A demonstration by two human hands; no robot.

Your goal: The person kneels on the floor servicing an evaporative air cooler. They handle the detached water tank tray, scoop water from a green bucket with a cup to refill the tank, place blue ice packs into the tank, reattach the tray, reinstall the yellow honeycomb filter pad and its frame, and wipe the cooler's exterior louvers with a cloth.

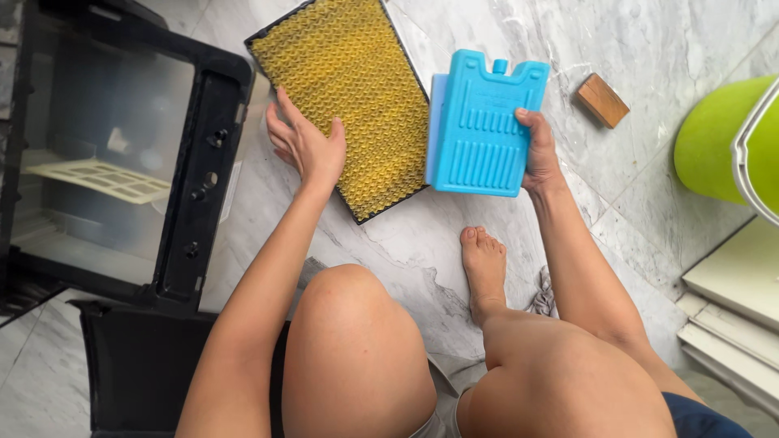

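A blue plastic ice pack (pixel 480 126), ribbed on its face and with a small cap at its top edge, stands upright in the upper middle of the frame, its lower edge over the marble floor (pixel 649 49). The right hand (pixel 540 154) grips it along its right side, thumb on the front and fingers wrapped behind. Just left of it, touching or overlapping its left edge, lies a yellow honeycomb pad (pixel 349 89) in a thin black frame, running at a tilt from the top of the frame down toward the middle. The left hand (pixel 307 146) rests open on the pad's left edge, fingers spread flat and pointing up. Below the hands, 2 bare knees fill the lower middle, and 1 bare foot (pixel 484 264) rests on the floor between them. At the left stands an open black housing (pixel 207 186) with a pale grid piece (pixel 101 178) inside. In the upper right a small wooden block (pixel 603 100) lies on the floor, well apart from the ice pack, and a green bucket (pixel 718 142) with a white handle sits at the right edge above some flat white panels (pixel 738 308).
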